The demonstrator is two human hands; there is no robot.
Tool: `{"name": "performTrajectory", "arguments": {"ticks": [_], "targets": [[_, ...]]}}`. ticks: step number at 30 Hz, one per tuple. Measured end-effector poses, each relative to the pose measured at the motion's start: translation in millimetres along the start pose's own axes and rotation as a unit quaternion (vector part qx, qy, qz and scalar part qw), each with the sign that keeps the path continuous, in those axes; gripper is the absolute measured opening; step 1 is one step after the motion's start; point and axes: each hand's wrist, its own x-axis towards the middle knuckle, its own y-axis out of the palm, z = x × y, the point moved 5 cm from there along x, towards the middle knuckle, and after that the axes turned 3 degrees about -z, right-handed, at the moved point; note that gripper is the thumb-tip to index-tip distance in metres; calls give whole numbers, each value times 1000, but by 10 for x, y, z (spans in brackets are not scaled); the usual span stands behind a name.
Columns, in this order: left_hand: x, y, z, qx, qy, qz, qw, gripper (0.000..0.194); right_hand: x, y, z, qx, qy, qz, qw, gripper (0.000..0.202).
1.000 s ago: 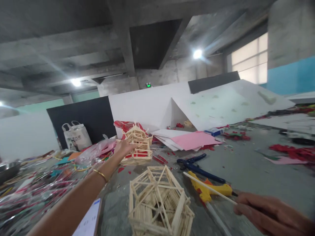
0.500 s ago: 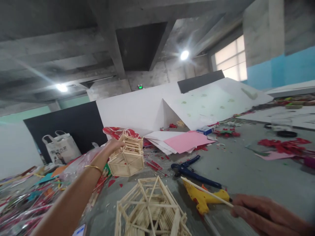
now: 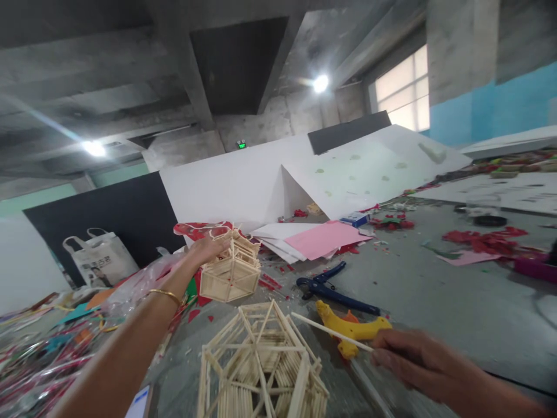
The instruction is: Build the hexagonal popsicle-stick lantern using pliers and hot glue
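Beyond the larger stick frame, the small stick tower, upright a second ago, is now tipped in the left hand, showing its underside. The right hand has moved in toward the frame, bringing its thin stick closer.

A pink sheet is lying on white paper, a blue box is sitting right behind that sheet, and a tote bag is chilling way off to its left.

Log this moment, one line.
left hand: holds pale wooden-stick tower, tilted | right hand: holds thin pale wooden stick | nearby: yellow plastic glue gun
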Motion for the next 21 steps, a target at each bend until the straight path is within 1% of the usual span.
{"name": "performTrajectory", "arguments": {"ticks": [2,4,6,8,11,13,16,18,21], "targets": [[-2,-20,21,41,10,-9,999,50,-5,-17,26,-3,-10,-2,1000,40],[-17,-81,42,92,14,-27,995,54,-6,-79,79,-18,-22,-15,999,40],[-70,-190,34,116,13,-55,992,55,6,-164,143,-37,-28,-31,998,40],[-189,-319,-39,106,24,-80,991,48,29,-251,223,-58,-34,-48,997,40],[-508,-464,-255,71,72,-95,990,39,56,-338,405,-101,-62,-71,990,39],[-785,-498,-407,54,106,-82,990,37,43,-346,556,-131,-87,-84,984,37],[-1221,-516,-573,10,157,-58,986,36,-39,-282,758,-169,-120,-90,974,35],[-1486,-533,-615,-7,184,-46,982,35,-135,-203,842,-181,-140,-84,970,34],[-1827,-563,-582,-2,209,-38,977,32,-328,-82,866,-170,-154,-73,971,31]]}}
